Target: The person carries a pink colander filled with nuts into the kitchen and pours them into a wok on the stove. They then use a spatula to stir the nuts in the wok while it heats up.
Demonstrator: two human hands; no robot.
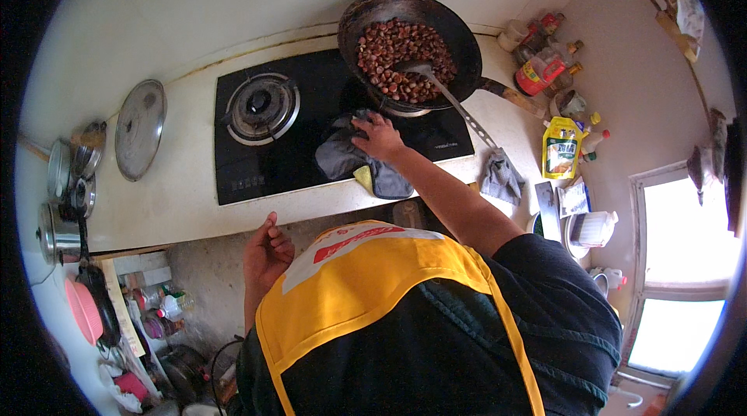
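My right hand [376,136] presses down on a dark grey cloth [340,151] with a yellow corner, fingers spread across its upper part. The cloth lies bunched on the black glass gas cooktop [318,86] and hangs over its front edge. Just beyond the hand, a wok [467,60] full of reddish-brown chunks of food [388,45] sits tilted over the right burner. A slotted metal spatula [461,106] leans in the wok, its handle end wrapped in a grey cloth [502,176]. My left hand [268,252], fingers curled in and holding nothing visible, hovers by the counter's front edge.
The left burner [262,102] bears no pot. A round metal lid [140,130] leans on the wall to the left, near stacked pots [61,232]. Sauce bottles [537,71], a yellow seasoning pouch [561,147] and a cleaver [547,209] line the right side.
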